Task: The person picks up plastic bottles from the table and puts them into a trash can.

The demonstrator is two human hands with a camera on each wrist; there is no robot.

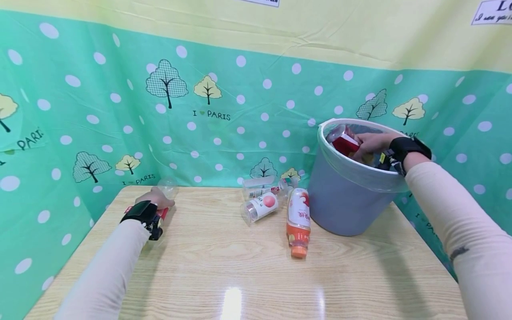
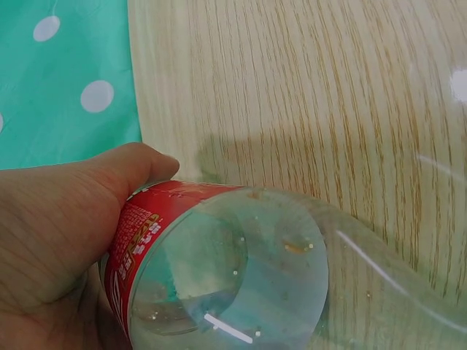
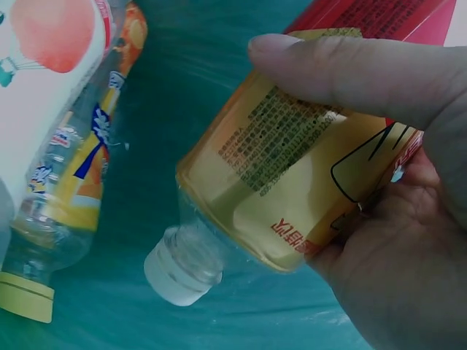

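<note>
- The left hand (image 1: 154, 204) lies at the far left corner of the wooden worktop (image 1: 240, 275), fingers and thumb curled round a clear empty bottle with a red label (image 2: 219, 270); this clear bottle lies on its side on the worktop, its base toward the wrist camera.
- The right hand (image 1: 372, 144) reaches inside the grey bin (image 1: 344, 200), which stands at the far right of the worktop and is lined with a clear bag.
- This hand grips a bottle with a yellow and red label (image 3: 306, 168), thumb across the label and fingers beneath; the bottle is tilted, its white cap (image 3: 175, 273) pointing down into the bin.
- Another bottle with a yellow cap (image 3: 51, 168) already lies inside the bin, beside the held one.
- Just left of the bin on the worktop lie an orange-capped bottle (image 1: 298, 220), a bottle with a white peach label (image 1: 262, 205) and a third clear one (image 1: 264, 186) behind it, all on their sides.
</note>
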